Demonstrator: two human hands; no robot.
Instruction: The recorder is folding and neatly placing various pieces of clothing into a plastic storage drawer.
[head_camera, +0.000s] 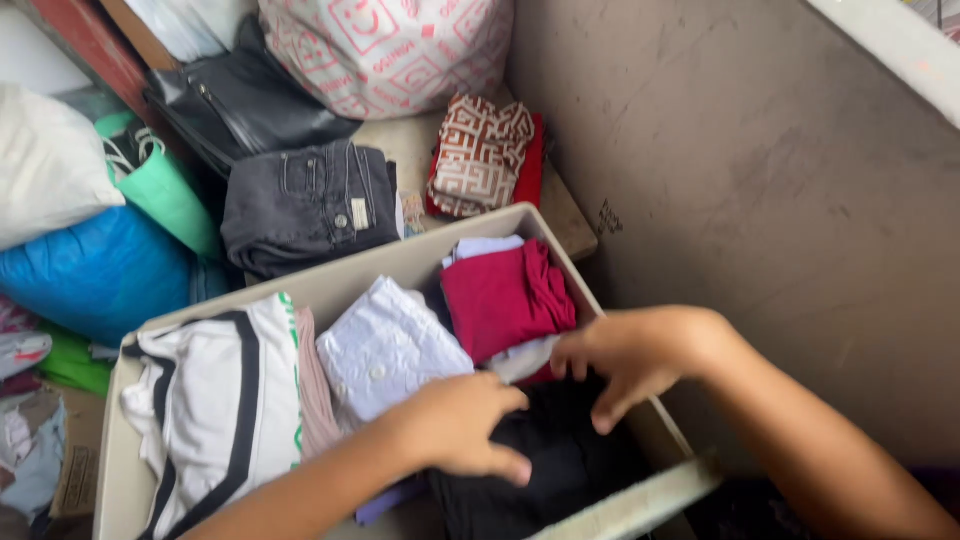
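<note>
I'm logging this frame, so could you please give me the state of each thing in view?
Box: open, packed with clothes.
Black garment: in box, both hands on it.
Left hand: pressing it down.
Right hand: fingers on its edge.
Red garment: folded, in box.
White shirt: folded, in box.
Jeans: folded, outside box.

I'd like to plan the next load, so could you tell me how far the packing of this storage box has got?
Done: white top, lilac shirt and crimson garment lie folded in the box. In hand: left hand and right hand press a black garment in. Left: folded jeans and patterned cloth outside.
</note>
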